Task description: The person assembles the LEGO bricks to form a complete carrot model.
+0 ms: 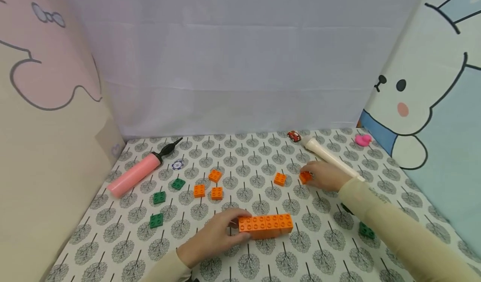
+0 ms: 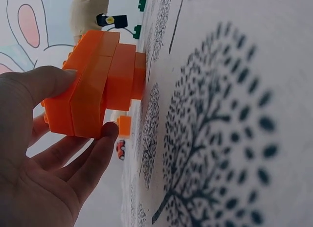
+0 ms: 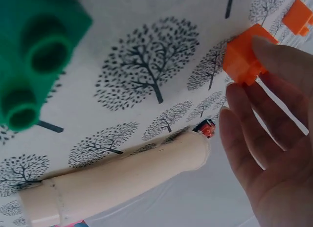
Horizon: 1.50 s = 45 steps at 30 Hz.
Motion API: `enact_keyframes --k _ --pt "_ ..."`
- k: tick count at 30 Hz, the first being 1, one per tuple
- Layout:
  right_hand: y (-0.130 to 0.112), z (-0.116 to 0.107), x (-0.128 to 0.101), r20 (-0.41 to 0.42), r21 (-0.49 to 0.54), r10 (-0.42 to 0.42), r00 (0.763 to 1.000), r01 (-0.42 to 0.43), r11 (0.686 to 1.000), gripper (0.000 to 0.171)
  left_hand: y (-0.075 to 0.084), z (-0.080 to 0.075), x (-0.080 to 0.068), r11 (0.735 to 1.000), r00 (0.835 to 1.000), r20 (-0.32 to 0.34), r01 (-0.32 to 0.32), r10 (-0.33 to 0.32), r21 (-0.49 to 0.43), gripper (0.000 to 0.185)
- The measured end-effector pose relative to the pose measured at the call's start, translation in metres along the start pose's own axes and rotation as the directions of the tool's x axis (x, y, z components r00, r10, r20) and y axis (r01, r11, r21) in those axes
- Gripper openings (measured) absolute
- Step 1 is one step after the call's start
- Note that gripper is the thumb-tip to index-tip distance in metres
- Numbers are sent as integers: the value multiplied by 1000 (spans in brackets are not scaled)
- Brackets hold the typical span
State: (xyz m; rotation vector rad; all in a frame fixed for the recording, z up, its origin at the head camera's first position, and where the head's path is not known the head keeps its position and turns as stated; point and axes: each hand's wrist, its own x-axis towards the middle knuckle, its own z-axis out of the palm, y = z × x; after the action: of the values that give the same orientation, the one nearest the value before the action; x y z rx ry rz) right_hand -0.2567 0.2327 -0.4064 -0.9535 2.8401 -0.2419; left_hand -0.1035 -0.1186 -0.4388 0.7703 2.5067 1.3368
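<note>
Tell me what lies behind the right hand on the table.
Behind the right hand lies a cream tube, with a small red toy beyond its far end. The tube's near end is hidden by the sleeve.

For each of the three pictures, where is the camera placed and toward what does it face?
Head: above, facing down at table; both hands, sleeves show.
Left wrist: beside left hand, facing its grip on the orange block row.
Right wrist: beside right hand, facing a single orange block, cream tube.
Shared: the block row appears in head and left-wrist views.
</note>
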Motion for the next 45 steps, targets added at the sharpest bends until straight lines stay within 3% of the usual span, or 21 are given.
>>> enact_keyframes --k 5,9,13,18,22,27,45 --pt "-8 -4 -12 -69 -11 3 998 -4 1000 39 0 0 2 1000 1000 -2 -5 5 9 40" --pt "-31 -8 -30 -146 90 -24 989 37 995 38 0 0 3 1000 1000 -5 -1 1 6 40" --pt "-60 -4 -49 -239 212 -128 963 181 960 35 -1 0 2 1000 1000 -2 5 -5 -9 40" --pt "-93 4 -61 -330 259 -260 907 352 900 35 -3 0 0 1000 1000 -11 7 -7 12 38" --pt "-108 11 -66 -327 259 -290 899 380 888 35 -4 1 0 1000 1000 -2 7 -7 7 37" --pt "-115 16 -67 -307 263 -292 906 376 889 37 -3 2 2 1000 1000 -1 -2 2 -2 36" --pt "-116 19 -62 -299 365 -317 900 415 833 38 -2 -1 2 999 1000 -11 23 -24 -22 41"
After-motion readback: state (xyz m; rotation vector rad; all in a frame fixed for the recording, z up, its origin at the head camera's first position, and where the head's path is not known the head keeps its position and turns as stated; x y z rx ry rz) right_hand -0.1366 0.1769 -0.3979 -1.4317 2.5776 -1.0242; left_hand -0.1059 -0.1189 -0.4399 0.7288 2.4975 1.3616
